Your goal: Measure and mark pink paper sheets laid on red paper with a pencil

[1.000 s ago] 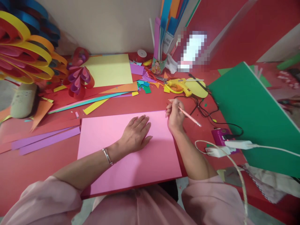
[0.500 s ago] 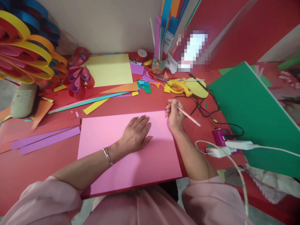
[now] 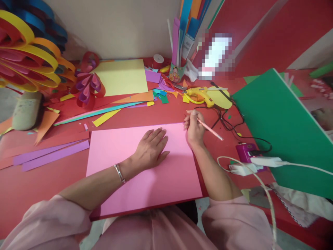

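A large pink sheet of paper point(image 3: 171, 180) lies flat at the front edge of the red table. My left hand point(image 3: 152, 148) rests palm down on the sheet, fingers stretched out. At the sheet's far right corner is my right hand point(image 3: 195, 128), its fingers closed round a pink pencil point(image 3: 212, 131). The pencil's blunt end points toward me and to the right; its tip is hidden by the hand. Just beyond, a yellow glue gun point(image 3: 199, 95) lies beside a pair of scissors point(image 3: 179, 86).
Purple paper strips point(image 3: 56, 155) lie left of the sheet. A pale yellow sheet point(image 3: 122, 77), paper scraps point(image 3: 160, 93) and a decorated cup of strips point(image 3: 178, 71) stand farther back. To the right are a green board point(image 3: 283, 132), white plugs point(image 3: 266, 161) and trailing cables.
Both hands, the pencil and the pink sheet stay in place. Part of a person has come into view at the far right edge.
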Demonstrator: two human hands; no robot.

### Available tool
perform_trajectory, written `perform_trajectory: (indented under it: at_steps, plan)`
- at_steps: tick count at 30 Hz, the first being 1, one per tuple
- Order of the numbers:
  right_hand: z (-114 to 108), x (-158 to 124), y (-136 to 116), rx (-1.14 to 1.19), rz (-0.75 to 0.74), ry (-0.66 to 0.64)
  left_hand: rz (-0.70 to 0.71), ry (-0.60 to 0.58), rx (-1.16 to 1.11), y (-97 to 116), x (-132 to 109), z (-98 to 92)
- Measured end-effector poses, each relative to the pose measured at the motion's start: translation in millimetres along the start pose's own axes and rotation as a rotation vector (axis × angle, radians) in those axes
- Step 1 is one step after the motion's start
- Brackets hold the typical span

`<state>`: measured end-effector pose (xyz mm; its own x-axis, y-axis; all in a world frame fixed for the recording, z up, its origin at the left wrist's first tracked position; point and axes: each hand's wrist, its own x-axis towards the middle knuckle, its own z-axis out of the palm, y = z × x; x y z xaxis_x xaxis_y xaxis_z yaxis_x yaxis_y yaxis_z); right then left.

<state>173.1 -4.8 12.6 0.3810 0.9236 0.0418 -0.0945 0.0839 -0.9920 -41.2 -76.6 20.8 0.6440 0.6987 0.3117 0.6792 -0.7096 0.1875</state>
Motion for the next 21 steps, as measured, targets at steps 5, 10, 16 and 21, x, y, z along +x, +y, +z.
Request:
perform_trajectory:
  at_steps: [5,10,16,21]
  plan:
    - [0.0,0.2,1.2,-0.017,-0.016,-0.008,0.01,0.008,-0.001,0.0,0.2,-0.1]
    - [-0.3,0.6,1.7,-0.016,-0.013,-0.011,0.02,0.027,0.021,0.1,0.2,-0.2]
    - [-0.3,-0.3,2.0,0.002,-0.012,-0.007,0.038,0.041,0.032,0.6,0.7,0.2]
    - [-4.4,-4.6,-1.7,-0.059,-0.043,-0.055,0.011,-0.002,0.03,2.0,2.4,-1.5]
